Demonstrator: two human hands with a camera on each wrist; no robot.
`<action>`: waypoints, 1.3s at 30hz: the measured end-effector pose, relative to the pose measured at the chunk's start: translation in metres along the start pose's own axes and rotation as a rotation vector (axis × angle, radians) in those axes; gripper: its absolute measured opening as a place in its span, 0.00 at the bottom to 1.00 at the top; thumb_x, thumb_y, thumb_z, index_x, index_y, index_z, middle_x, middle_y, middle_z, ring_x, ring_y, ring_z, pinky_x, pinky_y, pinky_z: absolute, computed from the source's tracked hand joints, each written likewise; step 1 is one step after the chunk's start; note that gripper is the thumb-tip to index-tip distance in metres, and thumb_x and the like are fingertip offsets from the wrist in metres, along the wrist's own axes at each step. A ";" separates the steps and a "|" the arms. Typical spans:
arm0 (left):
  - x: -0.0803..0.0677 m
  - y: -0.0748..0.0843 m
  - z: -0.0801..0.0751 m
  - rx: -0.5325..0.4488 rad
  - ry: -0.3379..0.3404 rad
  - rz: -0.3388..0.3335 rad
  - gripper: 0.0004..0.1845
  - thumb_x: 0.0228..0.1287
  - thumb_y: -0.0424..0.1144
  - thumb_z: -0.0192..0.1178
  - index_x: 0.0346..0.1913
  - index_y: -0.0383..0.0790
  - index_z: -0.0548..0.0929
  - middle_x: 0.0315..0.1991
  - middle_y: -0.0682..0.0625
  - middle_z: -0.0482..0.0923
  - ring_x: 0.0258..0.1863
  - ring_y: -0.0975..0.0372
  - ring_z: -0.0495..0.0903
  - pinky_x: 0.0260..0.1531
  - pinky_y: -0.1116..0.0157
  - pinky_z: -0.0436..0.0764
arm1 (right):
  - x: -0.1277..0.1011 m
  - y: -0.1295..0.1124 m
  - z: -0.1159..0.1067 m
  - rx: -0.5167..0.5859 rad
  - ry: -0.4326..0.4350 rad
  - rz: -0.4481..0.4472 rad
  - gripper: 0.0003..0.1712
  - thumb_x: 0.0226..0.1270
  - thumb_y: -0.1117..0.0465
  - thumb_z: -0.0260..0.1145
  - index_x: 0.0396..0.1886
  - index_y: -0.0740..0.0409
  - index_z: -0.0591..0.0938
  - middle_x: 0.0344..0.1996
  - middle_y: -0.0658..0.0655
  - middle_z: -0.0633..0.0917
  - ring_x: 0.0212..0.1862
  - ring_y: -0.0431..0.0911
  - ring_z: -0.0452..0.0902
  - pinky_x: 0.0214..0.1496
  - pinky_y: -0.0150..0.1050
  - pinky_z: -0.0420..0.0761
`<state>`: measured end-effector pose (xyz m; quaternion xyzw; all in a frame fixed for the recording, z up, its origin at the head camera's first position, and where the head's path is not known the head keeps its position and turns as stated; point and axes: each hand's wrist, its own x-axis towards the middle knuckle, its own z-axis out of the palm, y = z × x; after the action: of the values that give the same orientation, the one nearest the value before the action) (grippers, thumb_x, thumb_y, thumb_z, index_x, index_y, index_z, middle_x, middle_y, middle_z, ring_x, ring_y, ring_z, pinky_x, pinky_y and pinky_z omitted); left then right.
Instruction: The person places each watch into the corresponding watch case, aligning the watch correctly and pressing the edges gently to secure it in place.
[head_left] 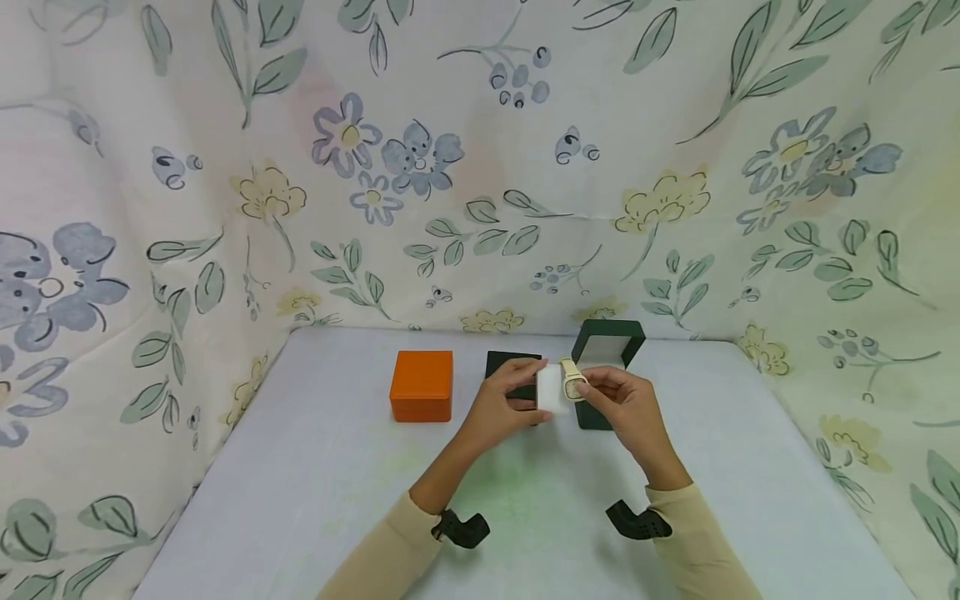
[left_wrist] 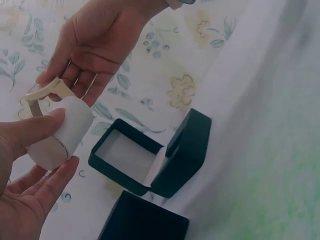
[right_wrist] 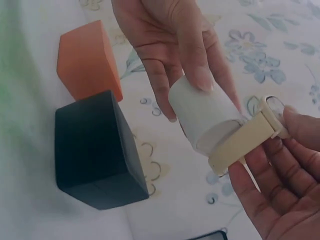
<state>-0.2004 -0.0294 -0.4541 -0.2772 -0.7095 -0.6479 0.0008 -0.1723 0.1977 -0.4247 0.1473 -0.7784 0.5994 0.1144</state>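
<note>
A white rounded watch pillow [head_left: 551, 389] is gripped between the thumb and fingers of my left hand [head_left: 495, 404]. My right hand [head_left: 626, 404] pinches a cream-coloured watch [right_wrist: 242, 142] by its case. In the right wrist view the strap is a closed loop, right at the end of the pillow [right_wrist: 205, 112]. The left wrist view shows the same strap loop [left_wrist: 55, 90] close against the pillow's far end. Behind the right hand stands a dark green watch box [head_left: 611, 329] with its lid raised and a pale lining.
A closed dark box [head_left: 501, 363] sits behind the left hand, partly hidden by it. Further left stands a closed orange box [head_left: 422, 387]. All of them are on a white-covered table [head_left: 315, 467], with a floral cloth [head_left: 480, 167] hanging at the back and sides.
</note>
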 end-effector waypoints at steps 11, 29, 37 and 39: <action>-0.001 -0.003 -0.008 -0.009 0.018 0.054 0.39 0.54 0.27 0.75 0.71 0.47 0.76 0.67 0.53 0.69 0.62 0.55 0.76 0.51 0.59 0.85 | 0.005 0.001 0.012 -0.009 -0.001 0.031 0.14 0.69 0.60 0.72 0.47 0.66 0.87 0.42 0.61 0.87 0.44 0.41 0.85 0.50 0.29 0.83; -0.003 0.000 -0.012 0.011 0.098 0.047 0.39 0.55 0.29 0.76 0.71 0.49 0.75 0.69 0.50 0.68 0.63 0.53 0.76 0.47 0.61 0.86 | 0.001 0.000 0.022 0.025 0.065 0.027 0.18 0.67 0.60 0.73 0.54 0.63 0.87 0.50 0.62 0.87 0.46 0.39 0.85 0.48 0.30 0.85; -0.001 0.002 -0.015 -0.025 0.126 0.028 0.40 0.54 0.26 0.75 0.72 0.43 0.74 0.69 0.47 0.68 0.64 0.51 0.75 0.47 0.63 0.86 | 0.001 0.004 0.024 0.017 0.012 -0.073 0.23 0.65 0.72 0.71 0.60 0.64 0.83 0.52 0.64 0.85 0.48 0.39 0.82 0.50 0.28 0.83; -0.001 0.002 -0.015 -0.029 0.125 0.021 0.40 0.55 0.26 0.75 0.72 0.42 0.73 0.70 0.45 0.67 0.64 0.51 0.75 0.47 0.63 0.86 | 0.001 0.004 0.025 0.022 0.024 -0.076 0.23 0.64 0.72 0.71 0.60 0.64 0.84 0.51 0.64 0.86 0.47 0.39 0.83 0.49 0.28 0.84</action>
<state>-0.2043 -0.0435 -0.4501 -0.2437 -0.6958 -0.6739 0.0479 -0.1750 0.1742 -0.4343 0.1708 -0.7642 0.6049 0.1446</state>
